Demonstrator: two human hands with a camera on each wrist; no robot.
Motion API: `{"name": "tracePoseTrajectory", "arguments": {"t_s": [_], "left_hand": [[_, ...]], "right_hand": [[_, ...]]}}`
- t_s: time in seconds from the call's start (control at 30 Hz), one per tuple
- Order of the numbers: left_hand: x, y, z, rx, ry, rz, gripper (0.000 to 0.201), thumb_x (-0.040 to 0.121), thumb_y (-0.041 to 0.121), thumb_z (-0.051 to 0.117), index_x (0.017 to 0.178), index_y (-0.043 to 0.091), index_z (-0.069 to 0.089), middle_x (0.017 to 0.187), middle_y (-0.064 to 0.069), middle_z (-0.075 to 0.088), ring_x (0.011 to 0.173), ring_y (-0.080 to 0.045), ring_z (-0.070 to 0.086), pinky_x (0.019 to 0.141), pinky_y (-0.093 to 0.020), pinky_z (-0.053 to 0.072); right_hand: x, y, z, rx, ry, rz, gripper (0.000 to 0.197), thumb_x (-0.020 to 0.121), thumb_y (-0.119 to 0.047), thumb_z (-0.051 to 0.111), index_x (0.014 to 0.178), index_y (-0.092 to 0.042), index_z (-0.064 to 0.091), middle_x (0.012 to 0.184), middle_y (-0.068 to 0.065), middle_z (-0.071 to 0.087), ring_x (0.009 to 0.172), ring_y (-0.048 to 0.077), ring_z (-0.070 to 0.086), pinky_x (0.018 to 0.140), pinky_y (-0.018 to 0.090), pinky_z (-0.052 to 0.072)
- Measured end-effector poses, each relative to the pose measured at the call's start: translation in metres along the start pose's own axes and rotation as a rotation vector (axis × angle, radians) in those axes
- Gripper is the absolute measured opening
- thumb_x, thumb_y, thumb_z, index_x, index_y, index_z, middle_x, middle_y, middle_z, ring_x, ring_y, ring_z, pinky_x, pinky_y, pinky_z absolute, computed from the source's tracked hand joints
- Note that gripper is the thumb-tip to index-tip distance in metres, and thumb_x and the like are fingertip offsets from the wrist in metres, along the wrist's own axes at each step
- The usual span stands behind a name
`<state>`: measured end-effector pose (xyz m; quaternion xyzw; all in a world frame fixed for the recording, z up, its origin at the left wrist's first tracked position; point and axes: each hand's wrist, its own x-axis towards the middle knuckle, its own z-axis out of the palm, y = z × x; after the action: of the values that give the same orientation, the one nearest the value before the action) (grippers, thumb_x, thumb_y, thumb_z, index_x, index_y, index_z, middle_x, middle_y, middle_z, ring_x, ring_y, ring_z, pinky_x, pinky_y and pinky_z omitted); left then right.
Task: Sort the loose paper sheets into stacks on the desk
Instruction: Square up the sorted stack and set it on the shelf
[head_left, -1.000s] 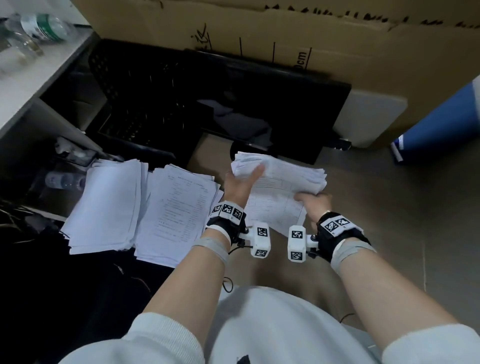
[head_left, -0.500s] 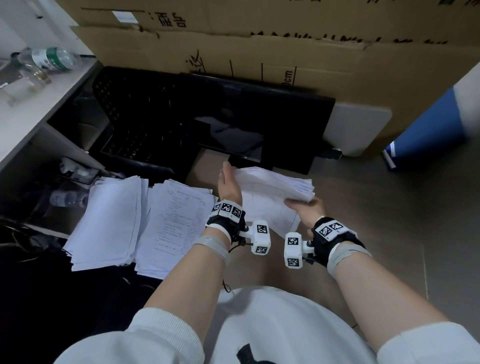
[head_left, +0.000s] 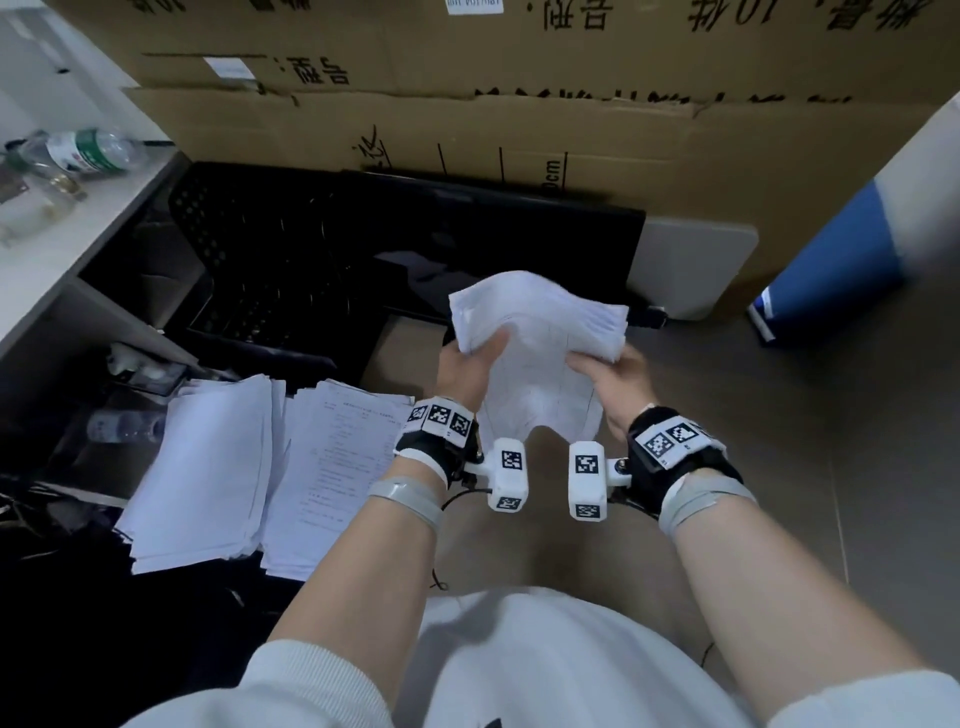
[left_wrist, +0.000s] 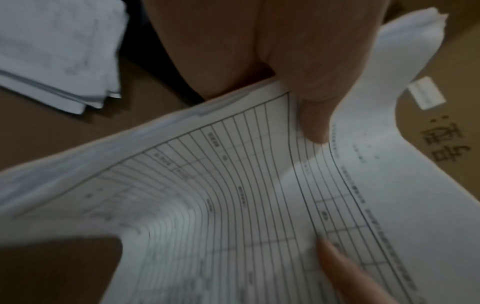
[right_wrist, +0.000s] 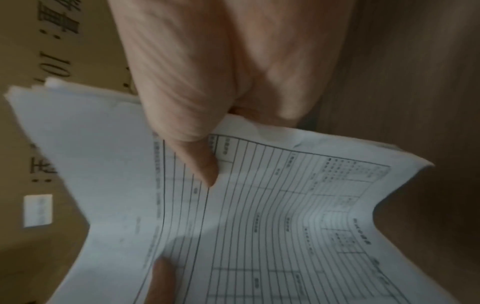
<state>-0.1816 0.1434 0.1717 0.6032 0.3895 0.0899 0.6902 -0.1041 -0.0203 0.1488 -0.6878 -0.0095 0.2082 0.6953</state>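
Note:
A thick bundle of printed sheets (head_left: 540, 332) is held up in the air, bent into a trough, its top sheet a ruled table (left_wrist: 233, 185) (right_wrist: 285, 216). My left hand (head_left: 467, 364) grips its left edge, thumb on top. My right hand (head_left: 608, 374) grips the right edge the same way. Two paper stacks lie at the left: a blank-topped stack (head_left: 208, 467) and a printed stack (head_left: 337, 467) beside it.
A black perforated tray (head_left: 249, 270) and a black monitor (head_left: 519, 249) sit behind the bundle. Cardboard boxes (head_left: 519, 119) form the back wall. A white shelf with a plastic bottle (head_left: 88, 150) is at the upper left, a blue-and-white panel (head_left: 831, 270) at the right.
The bundle has been lifted off the surface and tilted up. My left hand went from lying flat on it to gripping its left edge; both hands now squeeze it into a curve.

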Motion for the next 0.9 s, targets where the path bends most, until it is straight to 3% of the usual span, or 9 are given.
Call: {"name": "tracePoseTrajectory", "arguments": {"t_s": [0.1, 0.27, 0.4, 0.47, 0.57, 0.63, 0.73, 0.8, 0.9], "left_hand": [[-0.003, 0.015, 0.012, -0.055, 0.004, 0.067, 0.014, 0.089, 0.034, 0.072, 0.091, 0.022, 0.066, 0.089, 0.003, 0.072, 0.085, -0.017, 0.071, 0.07, -0.028, 0.057], [0.008, -0.01, 0.001, 0.015, -0.011, 0.106, 0.031, 0.075, 0.024, 0.087, 0.099, 0.014, 0.07, 0.094, -0.001, 0.076, 0.087, -0.018, 0.074, 0.075, -0.033, 0.06], [0.005, -0.078, -0.009, 0.342, 0.008, -0.065, 0.065, 0.071, 0.03, 0.089, 0.124, 0.008, 0.057, 0.106, 0.002, 0.062, 0.099, -0.019, 0.063, 0.09, -0.032, 0.052], [0.006, -0.091, -0.008, 0.337, 0.052, -0.108, 0.061, 0.078, 0.024, 0.084, 0.128, 0.005, 0.053, 0.105, 0.0, 0.055, 0.097, -0.015, 0.055, 0.086, -0.028, 0.045], [0.017, -0.086, -0.006, 0.392, 0.014, -0.082, 0.03, 0.083, 0.03, 0.079, 0.095, 0.008, 0.061, 0.09, 0.0, 0.061, 0.081, -0.017, 0.058, 0.077, -0.035, 0.049], [0.018, -0.075, -0.01, 0.313, 0.0, -0.104, 0.025, 0.08, 0.033, 0.081, 0.084, 0.015, 0.064, 0.085, 0.001, 0.07, 0.079, -0.018, 0.067, 0.073, -0.034, 0.057], [0.007, -0.067, -0.017, 0.206, -0.061, -0.159, 0.028, 0.083, 0.028, 0.081, 0.102, 0.013, 0.067, 0.095, 0.002, 0.072, 0.081, -0.013, 0.067, 0.069, -0.027, 0.052], [0.002, -0.069, -0.019, 0.246, -0.049, -0.163, 0.043, 0.085, 0.033, 0.077, 0.117, 0.008, 0.065, 0.11, -0.003, 0.071, 0.088, -0.016, 0.066, 0.08, -0.029, 0.05], [-0.001, -0.066, -0.022, 0.139, 0.008, -0.093, 0.035, 0.088, 0.03, 0.074, 0.112, 0.005, 0.071, 0.106, -0.005, 0.073, 0.098, -0.022, 0.07, 0.094, -0.036, 0.055]], "right_hand": [[0.004, -0.006, 0.005, 0.062, 0.0, 0.005, 0.03, 0.085, -0.008, 0.071, 0.115, -0.01, 0.069, 0.107, 0.001, 0.075, 0.101, 0.015, 0.07, 0.092, 0.035, 0.054], [-0.008, -0.003, 0.001, 0.057, 0.081, -0.056, 0.032, 0.082, 0.008, 0.067, 0.104, -0.015, 0.071, 0.099, -0.003, 0.075, 0.094, 0.012, 0.071, 0.082, 0.024, 0.056], [-0.031, 0.056, -0.012, -0.185, 0.027, 0.312, 0.037, 0.081, -0.016, 0.079, 0.114, -0.008, 0.066, 0.102, 0.005, 0.07, 0.087, 0.021, 0.069, 0.061, 0.017, 0.049], [-0.036, 0.075, -0.013, -0.203, 0.05, 0.39, 0.027, 0.083, -0.019, 0.077, 0.105, -0.008, 0.066, 0.088, 0.004, 0.067, 0.072, 0.014, 0.064, 0.052, 0.012, 0.048], [-0.026, 0.081, -0.011, -0.173, 0.12, 0.413, 0.032, 0.081, -0.033, 0.078, 0.104, -0.013, 0.068, 0.097, 0.004, 0.07, 0.09, 0.024, 0.068, 0.083, 0.03, 0.055], [-0.019, 0.073, -0.011, -0.206, 0.116, 0.387, 0.034, 0.081, -0.039, 0.077, 0.103, -0.015, 0.069, 0.103, 0.005, 0.072, 0.085, 0.02, 0.068, 0.085, 0.034, 0.054], [-0.011, 0.056, -0.011, -0.164, 0.134, 0.374, 0.05, 0.07, -0.049, 0.082, 0.102, -0.013, 0.069, 0.095, 0.004, 0.075, 0.083, 0.023, 0.073, 0.084, 0.041, 0.059], [-0.009, 0.046, -0.01, -0.162, 0.119, 0.343, 0.06, 0.066, -0.052, 0.084, 0.107, -0.012, 0.066, 0.098, 0.005, 0.074, 0.087, 0.024, 0.073, 0.085, 0.044, 0.059], [-0.009, 0.034, -0.01, -0.235, 0.026, 0.304, 0.079, 0.057, -0.065, 0.084, 0.114, -0.015, 0.063, 0.105, 0.002, 0.072, 0.092, 0.02, 0.071, 0.084, 0.039, 0.058]]}}
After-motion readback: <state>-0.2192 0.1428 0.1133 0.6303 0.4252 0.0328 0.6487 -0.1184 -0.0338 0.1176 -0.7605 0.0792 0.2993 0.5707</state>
